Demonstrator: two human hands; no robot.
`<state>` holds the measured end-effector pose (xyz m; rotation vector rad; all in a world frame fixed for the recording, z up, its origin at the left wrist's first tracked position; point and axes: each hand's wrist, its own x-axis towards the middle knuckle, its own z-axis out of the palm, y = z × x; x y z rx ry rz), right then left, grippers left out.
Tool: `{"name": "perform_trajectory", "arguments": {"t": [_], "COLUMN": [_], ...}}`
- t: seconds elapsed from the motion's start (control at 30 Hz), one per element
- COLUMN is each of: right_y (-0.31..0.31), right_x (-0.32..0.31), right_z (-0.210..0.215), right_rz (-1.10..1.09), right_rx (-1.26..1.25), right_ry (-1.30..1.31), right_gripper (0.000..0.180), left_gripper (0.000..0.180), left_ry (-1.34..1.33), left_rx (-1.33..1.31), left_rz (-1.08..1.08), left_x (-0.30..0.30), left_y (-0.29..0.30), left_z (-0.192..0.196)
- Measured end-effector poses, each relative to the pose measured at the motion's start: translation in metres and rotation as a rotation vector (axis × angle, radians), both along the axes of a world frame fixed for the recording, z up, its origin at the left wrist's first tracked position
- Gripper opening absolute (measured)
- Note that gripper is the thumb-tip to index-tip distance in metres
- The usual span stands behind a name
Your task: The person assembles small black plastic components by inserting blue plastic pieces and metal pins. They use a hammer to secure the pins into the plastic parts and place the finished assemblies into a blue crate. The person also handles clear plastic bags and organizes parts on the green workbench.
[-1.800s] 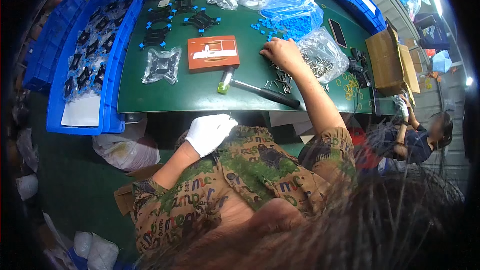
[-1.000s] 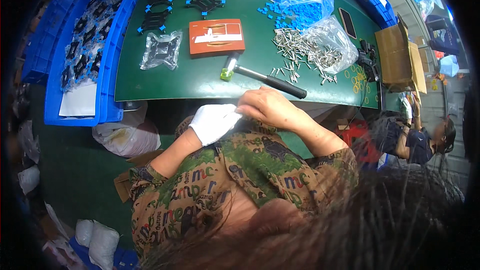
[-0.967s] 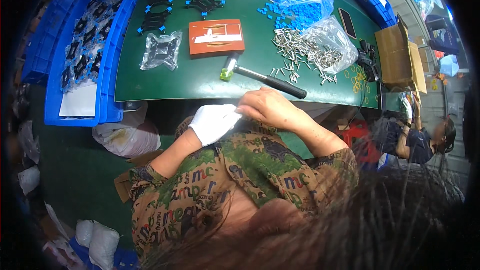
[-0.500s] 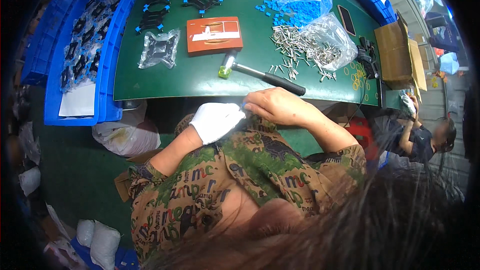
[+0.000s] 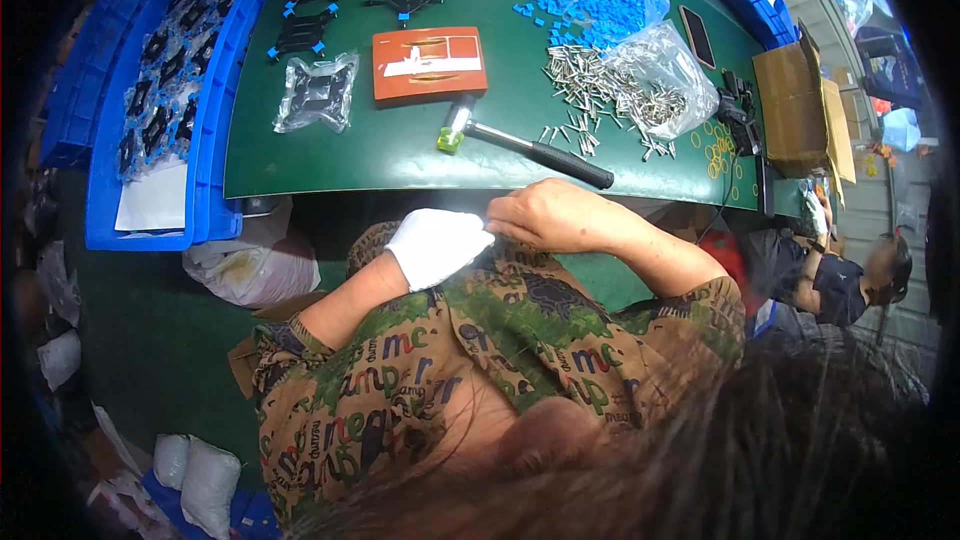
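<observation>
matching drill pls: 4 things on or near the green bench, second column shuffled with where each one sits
Things:
1. hammer
2. orange block
3. metal pins
4. cardboard box

Places:
A. at the bench's right end
B. spilling from a clear bag, right of centre
C. near the front edge, just beyond the hands
D. behind the hammer's head, mid bench

Pairs: 1-C, 2-D, 3-B, 4-A

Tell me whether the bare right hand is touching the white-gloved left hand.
Touching. The head view shows the right hand's fingertips meeting the gloved left hand with no gap.
</observation>
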<state>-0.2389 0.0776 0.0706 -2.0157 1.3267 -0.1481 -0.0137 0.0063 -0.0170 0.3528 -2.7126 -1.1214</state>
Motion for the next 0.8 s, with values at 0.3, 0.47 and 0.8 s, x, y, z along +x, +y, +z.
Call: {"name": "perform_trajectory", "arguments": {"t": [0.3, 0.47, 0.8], "right_y": [-0.025, -0.014, -0.008], "right_x": [-0.022, 0.0, -0.081], "right_z": [-0.024, -0.029, -0.002], "right_rz": [-0.044, -0.152, -0.479], "right_rx": [0.765, 0.758, -0.451], "right_ry": [-0.443, -0.473, 0.057], "right_gripper": [0.043, 0.04, 0.019], "left_gripper": [0.026, 0.027, 0.073], "left_ry": [-0.166, -0.168, 0.329], "left_rx": [0.565, 0.811, 1.346], "left_rz": [0.034, 0.031, -0.047], "left_x": [-0.001, 0.013, 0.045], "left_y": [-0.009, -0.012, -0.055], "left_z": [0.027, 0.029, 0.02]}}
